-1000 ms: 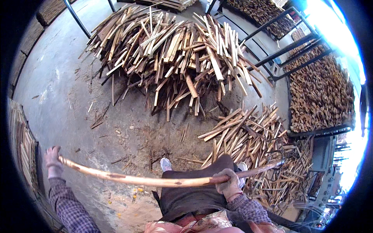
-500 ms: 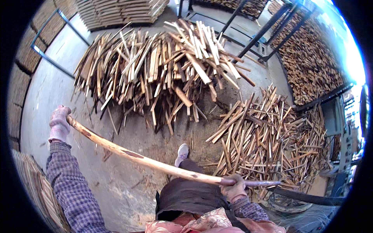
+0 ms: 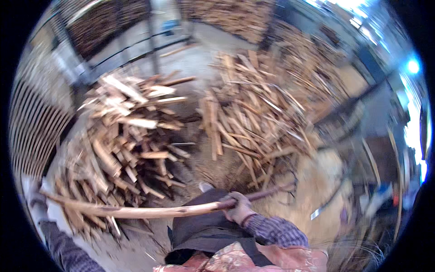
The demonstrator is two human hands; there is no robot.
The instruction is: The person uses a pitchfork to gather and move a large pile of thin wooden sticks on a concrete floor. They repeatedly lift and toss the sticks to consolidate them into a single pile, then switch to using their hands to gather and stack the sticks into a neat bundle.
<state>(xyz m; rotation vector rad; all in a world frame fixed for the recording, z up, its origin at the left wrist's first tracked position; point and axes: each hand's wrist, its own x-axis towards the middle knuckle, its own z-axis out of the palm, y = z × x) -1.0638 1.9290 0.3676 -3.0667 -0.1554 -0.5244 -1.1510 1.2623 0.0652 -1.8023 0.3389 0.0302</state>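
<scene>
A long, slightly bent wooden pole point(image 3: 136, 211) spans the front of my body, roughly level. At its right end the pole darkens, and thin dark tines point(image 3: 292, 186) like those of a fork show there, blurred. My left hand point(image 3: 37, 196), gloved, is at the far left, closed round the pole's pale end. My right hand point(image 3: 238, 208), also gloved, wraps the pole near its dark part, in front of my dark apron. Beyond the pole lies a big heap of loose wood strips point(image 3: 122, 140).
A second heap of wood strips point(image 3: 253, 113) spreads to the right. Stacked boards point(image 3: 41, 131) stand at the left. Behind are a metal frame point(image 3: 152, 45) and more stacked wood point(image 3: 226, 16). Blurred equipment point(image 3: 367, 127) stands at the right.
My view has turned to the right, so both heaps appear further left. The pole has swung round with me, still in both hands, and its tined end now shows at the right.
</scene>
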